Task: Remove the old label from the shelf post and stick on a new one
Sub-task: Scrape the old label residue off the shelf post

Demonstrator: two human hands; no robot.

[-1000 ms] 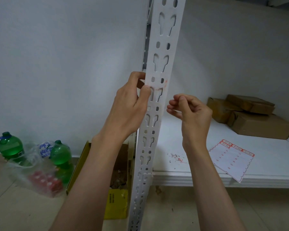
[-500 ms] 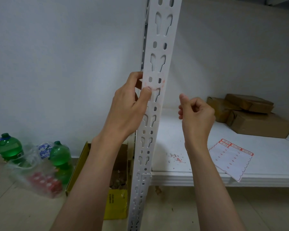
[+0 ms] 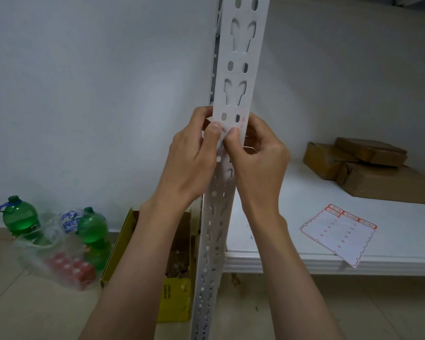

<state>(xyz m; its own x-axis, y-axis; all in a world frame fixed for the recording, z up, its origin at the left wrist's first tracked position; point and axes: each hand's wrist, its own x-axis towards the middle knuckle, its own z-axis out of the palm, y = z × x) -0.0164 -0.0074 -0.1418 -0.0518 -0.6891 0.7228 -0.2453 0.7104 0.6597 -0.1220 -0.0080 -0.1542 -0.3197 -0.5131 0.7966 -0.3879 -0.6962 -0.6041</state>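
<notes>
- Both hands on the shelf post (image 3: 233, 99): left hand (image 3: 190, 163) wraps its left edge, right hand (image 3: 258, 163) its right edge, thumbs side by side on the front face.
- Hard to read: old label (image 3: 241, 116) shows only as faint red smears just above the right thumb. I can't tell how much paper is left.
- Left fingers curl behind the post, hidden; thumb pressed flat on the front. It grips the post.
- Right thumb presses the face just below the smears. Right fingers are curled beside the post edge; a thin white-and-red strip shows at them, too small to identify. Can't tell what they pinch.
- Both forearms rise from the bottom edge, elbows cut off.
- Label sheet (image 3: 339, 233) lies on the shelf (image 3: 292, 192), well right of the right hand and lower, overhanging the front edge.
</notes>
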